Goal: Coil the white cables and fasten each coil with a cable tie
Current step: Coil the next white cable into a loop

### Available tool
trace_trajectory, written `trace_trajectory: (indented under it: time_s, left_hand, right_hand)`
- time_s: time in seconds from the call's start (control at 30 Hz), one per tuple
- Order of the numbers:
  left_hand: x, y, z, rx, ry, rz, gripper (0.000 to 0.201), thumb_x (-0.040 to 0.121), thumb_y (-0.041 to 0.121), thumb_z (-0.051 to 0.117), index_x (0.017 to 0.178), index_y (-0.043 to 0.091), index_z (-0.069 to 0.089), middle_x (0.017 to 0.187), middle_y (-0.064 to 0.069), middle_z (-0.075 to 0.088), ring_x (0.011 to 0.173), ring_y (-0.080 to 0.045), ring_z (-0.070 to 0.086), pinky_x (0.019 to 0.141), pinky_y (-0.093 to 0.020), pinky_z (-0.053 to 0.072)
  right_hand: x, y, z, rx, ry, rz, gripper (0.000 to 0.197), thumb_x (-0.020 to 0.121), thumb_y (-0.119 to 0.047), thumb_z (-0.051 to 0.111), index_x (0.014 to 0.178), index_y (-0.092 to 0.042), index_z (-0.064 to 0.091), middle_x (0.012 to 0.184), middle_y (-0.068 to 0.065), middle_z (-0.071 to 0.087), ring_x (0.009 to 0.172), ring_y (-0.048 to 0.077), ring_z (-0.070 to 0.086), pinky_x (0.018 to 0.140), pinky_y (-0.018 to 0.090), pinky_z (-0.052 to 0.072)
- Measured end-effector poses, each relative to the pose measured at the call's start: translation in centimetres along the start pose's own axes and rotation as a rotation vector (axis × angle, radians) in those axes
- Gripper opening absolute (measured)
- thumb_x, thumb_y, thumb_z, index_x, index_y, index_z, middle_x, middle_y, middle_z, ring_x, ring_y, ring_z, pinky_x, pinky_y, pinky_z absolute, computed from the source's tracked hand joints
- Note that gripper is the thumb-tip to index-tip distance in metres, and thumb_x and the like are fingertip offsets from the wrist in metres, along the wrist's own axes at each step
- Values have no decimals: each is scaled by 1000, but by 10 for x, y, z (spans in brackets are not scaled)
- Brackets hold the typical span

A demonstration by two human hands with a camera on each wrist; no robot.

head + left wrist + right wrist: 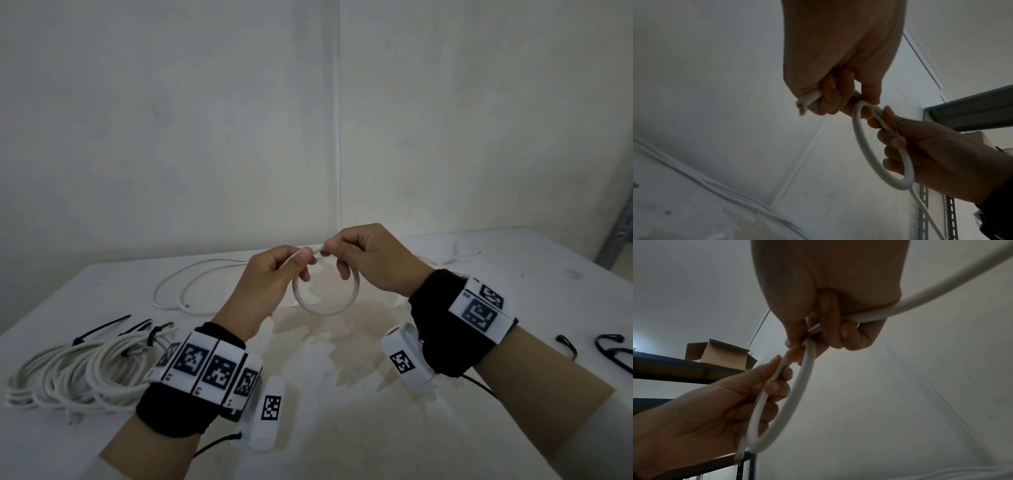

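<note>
Above the middle of the table [359,442], both hands hold one white cable bent into a single round loop [325,312]. My left hand [301,263] grips the cable near its cut end [805,103], which sticks out of the fist. My right hand [330,250] pinches the cable where the loop [865,146] closes, fingers curled round it. In the right wrist view the cable's free length [941,288] runs off up and right from my right hand [818,331], and my left hand [777,374] holds the loop [797,394] from the lower left.
Coiled white cables [75,370] fastened with black ties [102,329] lie at the table's left. A loose white cable [191,284] lies behind my left hand, another [459,257] at the far right. Loose black cable ties [613,349] lie right. A metal shelf [616,240] stands beyond.
</note>
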State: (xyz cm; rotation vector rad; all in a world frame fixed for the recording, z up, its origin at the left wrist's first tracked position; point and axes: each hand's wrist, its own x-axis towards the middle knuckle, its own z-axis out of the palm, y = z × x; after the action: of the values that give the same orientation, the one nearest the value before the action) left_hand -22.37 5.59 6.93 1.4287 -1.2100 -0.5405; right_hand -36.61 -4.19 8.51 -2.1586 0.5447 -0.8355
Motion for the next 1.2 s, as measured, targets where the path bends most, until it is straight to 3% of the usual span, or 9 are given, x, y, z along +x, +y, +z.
trace_trajectory:
  time_s: [0.1, 0.27, 0.43, 0.57, 0.7, 0.87, 0.97, 1.07, 1.2]
  left_hand:
    - [2, -3, -2, 84, 43, 46, 22, 90, 32, 55, 75, 23, 68, 51, 14, 56, 45, 1, 43, 44, -7, 32]
    - [3, -3, -6, 284, -34, 139, 26, 92, 30, 52, 68, 36, 58, 55, 21, 57, 51, 2, 46, 50, -9, 31]
    - [3, -4, -7, 314, 3, 142, 22, 92, 31, 52, 72, 32, 61, 63, 10, 57, 55, 4, 49, 53, -8, 33]
    - [2, -1, -15, 243, 66, -41, 31, 95, 26, 44, 73, 20, 64, 63, 3, 53, 44, 1, 46, 44, -8, 32]
    - [-1, 3, -30, 20, -106, -220, 27, 97, 15, 43, 89, 14, 69, 72, 0, 58, 65, -8, 59, 57, -14, 49]
    - [-5, -5, -23, -101, -109, -189, 8, 83, 8, 63, 82, 16, 67, 68, 10, 66, 64, -1, 60, 63, -13, 52]
    - [-8, -8, -12, -228, -71, -173, 13, 72, 10, 69, 77, 13, 58, 76, 4, 69, 68, -9, 65, 70, -25, 56]
    - [-10, -4, -3, -429, -110, -206, 24, 63, 19, 65, 80, 10, 51, 62, -1, 65, 57, -12, 65, 60, -28, 59]
    - [-8, 2, 4, -291, -100, -222, 17, 74, 11, 69, 87, 10, 58, 56, 1, 55, 42, -6, 53, 49, -20, 51]
  right_hand:
    - [1, 2, 5, -12, -18, 11, 29, 95, -26, 49, 73, -16, 65, 55, -2, 62, 60, 20, 46, 63, 28, 39]
    - [4, 8, 8, -10, 20, 30, 28, 95, -27, 48, 75, -15, 64, 41, -9, 56, 50, 8, 45, 54, 18, 36]
    - [6, 8, 12, -35, 38, 24, 27, 95, -25, 48, 80, -11, 65, 41, -9, 53, 43, 0, 44, 49, 9, 32]
    - [10, 12, 9, -99, 42, 11, 28, 96, -23, 46, 71, -18, 60, 51, -10, 59, 45, 1, 44, 50, 11, 33]
    - [10, 19, 5, -117, 61, 32, 29, 95, -20, 48, 68, -20, 59, 55, -9, 61, 46, 2, 43, 51, 13, 33]
    - [9, 16, 8, -81, 155, 17, 31, 94, -17, 50, 64, -22, 57, 53, -8, 59, 48, -4, 47, 52, 8, 33]
    - [8, 14, 10, -84, 177, 12, 28, 93, -17, 51, 67, -19, 59, 52, -7, 58, 49, -4, 47, 54, 8, 34]
    - [5, 16, 13, -97, 190, 4, 26, 93, -18, 52, 69, -17, 61, 51, -7, 58, 48, -2, 48, 52, 9, 35]
    - [1, 18, 16, -100, 206, -9, 24, 92, -19, 54, 73, -9, 64, 49, -6, 57, 44, -1, 50, 50, 9, 35]
